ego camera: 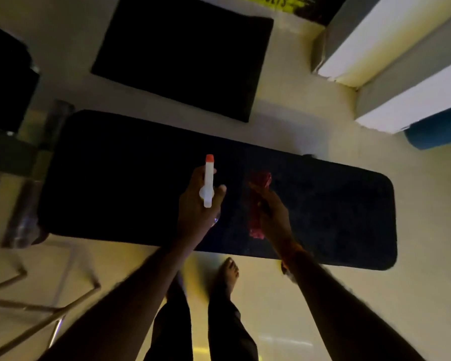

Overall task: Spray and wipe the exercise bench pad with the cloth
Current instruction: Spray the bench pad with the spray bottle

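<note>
The long black bench pad (115, 178) stretches across the middle of the head view, from left to right. My left hand (193, 207) grips a spray bottle (208, 181) with a white head and an orange nozzle tip, held above the pad's middle and pointing away from me. Just to its right, my right hand (274, 212) holds a red cloth (257, 201) over the pad; whether the cloth touches the surface is unclear. The pad's right part looks faintly speckled.
A second black pad (188, 56) lies on the pale floor beyond the bench. White and grey steps (401, 61) rise at the upper right, with a blue roll (438, 131) beside them. Metal frame bars (37, 303) stand at the lower left. My bare feet (228, 272) are by the bench's near edge.
</note>
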### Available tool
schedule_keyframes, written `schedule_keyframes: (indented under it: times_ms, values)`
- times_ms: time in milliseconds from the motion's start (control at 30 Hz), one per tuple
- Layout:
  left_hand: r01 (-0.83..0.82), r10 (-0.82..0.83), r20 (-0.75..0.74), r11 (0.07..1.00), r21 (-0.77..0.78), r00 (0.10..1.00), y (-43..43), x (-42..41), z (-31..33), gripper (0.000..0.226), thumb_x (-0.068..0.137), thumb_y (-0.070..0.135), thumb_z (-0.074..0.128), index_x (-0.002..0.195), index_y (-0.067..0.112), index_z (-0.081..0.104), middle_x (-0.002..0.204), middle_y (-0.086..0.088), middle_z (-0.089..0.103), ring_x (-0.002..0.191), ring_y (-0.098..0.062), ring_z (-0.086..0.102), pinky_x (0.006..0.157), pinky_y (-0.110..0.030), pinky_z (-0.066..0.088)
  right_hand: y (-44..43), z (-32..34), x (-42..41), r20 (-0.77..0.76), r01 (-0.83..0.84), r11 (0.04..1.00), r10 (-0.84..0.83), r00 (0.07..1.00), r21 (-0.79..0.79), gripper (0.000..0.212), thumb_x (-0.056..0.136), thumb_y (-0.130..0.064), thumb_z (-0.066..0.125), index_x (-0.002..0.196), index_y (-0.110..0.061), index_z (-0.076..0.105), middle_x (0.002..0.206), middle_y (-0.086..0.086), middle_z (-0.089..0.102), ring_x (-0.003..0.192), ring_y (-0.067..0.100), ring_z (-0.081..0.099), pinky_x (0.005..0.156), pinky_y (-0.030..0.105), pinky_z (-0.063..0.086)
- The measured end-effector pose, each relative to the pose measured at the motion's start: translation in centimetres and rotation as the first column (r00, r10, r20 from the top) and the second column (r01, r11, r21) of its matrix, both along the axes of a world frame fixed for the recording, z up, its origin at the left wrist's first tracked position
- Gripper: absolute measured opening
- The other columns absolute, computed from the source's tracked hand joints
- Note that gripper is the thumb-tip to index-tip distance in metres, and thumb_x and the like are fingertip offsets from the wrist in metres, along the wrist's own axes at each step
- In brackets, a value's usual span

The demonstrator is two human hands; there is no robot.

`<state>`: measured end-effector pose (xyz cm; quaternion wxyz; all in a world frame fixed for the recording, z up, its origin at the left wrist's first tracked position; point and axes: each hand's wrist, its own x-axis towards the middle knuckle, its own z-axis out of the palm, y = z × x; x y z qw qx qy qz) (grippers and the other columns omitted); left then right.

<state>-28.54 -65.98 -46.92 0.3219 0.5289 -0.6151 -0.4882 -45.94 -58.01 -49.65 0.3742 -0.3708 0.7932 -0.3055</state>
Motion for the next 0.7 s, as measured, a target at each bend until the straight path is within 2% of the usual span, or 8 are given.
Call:
schedule_keyframes:
  times_ms: [100,200,333,367,400,467,567,700]
  values:
    - [0.034,-0.034,0.040,0.999,0.000,0.999,-0.1,-2.7,-3.3,0.041,0.096,0.019,0.071,0.132,0.008,0.057,0.103,0.004,0.060,0.094,-0.019,0.064,0.082,-0.014,0.048,-0.8,-3.0,-1.7,0.067,-0.033,0.999,0.035,0.997,-0.027,0.060,0.095,0.015,0.044,0.141,-0.020,0.059,0.140,0.002,0.058,0.118,0.014,0.059,0.096,0.017,0.048]
    - [0.025,-0.023,0.056,0.999,-0.028,0.998,0.1,-4.2,-6.0,0.040,0.096,0.020,0.070,0.132,0.015,0.055,0.101,0.005,0.059,0.094,-0.024,0.065,0.082,-0.027,0.054,-1.4,-6.3,-3.4,0.136,-0.004,0.998,0.013,0.991,-0.063,0.057,0.095,0.011,0.052,0.143,-0.019,0.058,0.146,0.000,0.057,0.130,0.013,0.057,0.107,0.022,0.047]
    - [0.026,-0.022,0.077,0.998,-0.056,0.997,1.0,-5.2,-8.9,0.039,0.097,0.021,0.069,0.132,0.015,0.055,0.098,0.004,0.059,0.090,-0.021,0.064,0.081,-0.036,0.057,-0.7,-12.3,-7.2,-0.076,-0.129,0.980,0.142,0.987,0.148,0.054,0.100,-0.010,0.056,0.152,-0.018,0.048,0.158,0.009,0.043,0.143,0.027,0.045,0.114,0.014,0.033]
    - [0.029,-0.023,0.086,0.997,-0.070,0.996,1.3,-5.3,-9.3,0.038,0.097,0.019,0.069,0.132,0.019,0.054,0.100,0.007,0.059,0.091,-0.019,0.064,0.082,-0.034,0.057,-0.4,-13.4,-7.8,-0.077,-0.135,0.968,0.154,0.985,0.212,0.053,0.104,-0.019,0.053,0.155,-0.021,0.043,0.162,0.009,0.038,0.145,0.031,0.041,0.116,0.017,0.033]
    - [0.034,-0.025,0.094,0.995,-0.094,0.995,1.4,-5.4,-9.5,0.039,0.097,0.018,0.069,0.131,0.025,0.052,0.103,0.011,0.058,0.092,-0.016,0.062,0.084,-0.031,0.056,0.1,-14.4,-8.2,-0.122,-0.141,0.955,0.177,0.977,0.261,0.056,0.105,-0.024,0.052,0.159,-0.024,0.037,0.166,0.010,0.030,0.145,0.036,0.039,0.119,0.029,0.036]
    - [0.050,-0.036,0.120,0.992,-0.119,0.992,1.9,-5.8,-10.0,0.048,0.097,0.016,0.069,0.136,0.033,0.047,0.109,0.014,0.057,0.093,-0.016,0.061,0.085,-0.029,0.054,1.1,-15.5,-8.6,-0.318,-0.273,0.903,0.379,0.869,0.331,0.071,0.101,-0.023,0.055,0.163,-0.029,0.022,0.173,0.011,0.009,0.145,0.040,0.033,0.114,0.049,0.038]
    - [0.050,-0.032,0.152,0.992,-0.118,0.988,2.2,-6.4,-10.5,0.043,0.097,0.021,0.068,0.135,0.021,0.049,0.110,0.003,0.059,0.094,-0.019,0.062,0.087,-0.032,0.054,2.0,-15.8,-8.8,-0.433,-0.397,0.831,0.546,0.717,0.391,0.074,0.102,-0.039,0.050,0.165,-0.030,0.011,0.174,0.007,0.000,0.155,0.038,0.018,0.118,0.056,0.030]
    - [0.040,-0.020,0.167,0.992,-0.118,0.986,2.3,-7.0,-10.2,0.043,0.096,0.025,0.067,0.135,0.021,0.050,0.113,-0.007,0.061,0.095,-0.027,0.063,0.086,-0.040,0.056,1.6,-15.2,-8.6,-0.375,-0.428,0.784,0.601,0.706,0.450,0.072,0.105,-0.042,0.045,0.165,-0.028,0.009,0.174,0.006,-0.006,0.159,0.035,0.006,0.124,0.058,0.020]
